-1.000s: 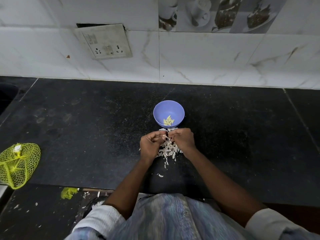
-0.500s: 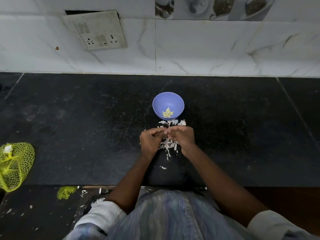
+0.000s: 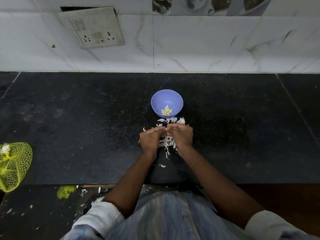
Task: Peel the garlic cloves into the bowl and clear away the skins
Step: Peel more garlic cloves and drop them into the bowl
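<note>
Countertop (image 3: 86, 118); clove (image 3: 166, 129) between hands

You've got a smooth plastic bowl (image 3: 167, 101), speckled polished stone counter (image 3: 86, 118), papery dry skins (image 3: 168, 142), glossy marbled wall tiles (image 3: 199, 45), yellow mesh net bag (image 3: 14, 166).

Counter layout, head view.
Bowl (image 3: 167, 103) stands mid-counter (image 3: 86, 118), well short of the wall (image 3: 190, 49); cloves (image 3: 166, 110) lie in it. Skins (image 3: 168, 135) are heaped on the counter just before the bowl, touching its near side. Left hand (image 3: 150, 139) and right hand (image 3: 181, 135) sit over the heap, fingertips meeting above it. One stray skin (image 3: 162, 165) lies nearer the person, between the forearms. Net bag (image 3: 13, 165) lies at the far left counter edge. Socket plate (image 3: 94, 27) is on the wall, left of the bowl.
</note>
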